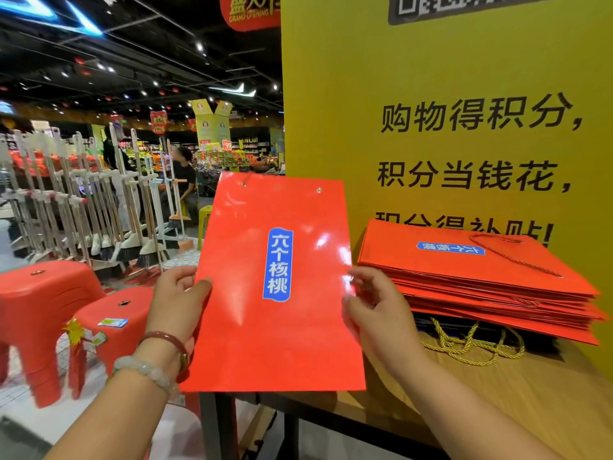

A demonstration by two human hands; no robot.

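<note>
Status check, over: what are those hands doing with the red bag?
Left hand pinches left edge of red bag, right hand the right edge. Bag flat, unopened, held up. Stack of bags on table to its right; nothing blocking.

Small spotlights (pixel 199 46) dot a dark ceiling (pixel 139 61), yet the shop is bright. White glare sits on the glossy red bag (pixel 248 343) — the wide lens bends the edges, and the far shelves (pixel 245 154) look soft.

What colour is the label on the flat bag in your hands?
The label is blue with pale lettering, on the red bag; head view.
</note>
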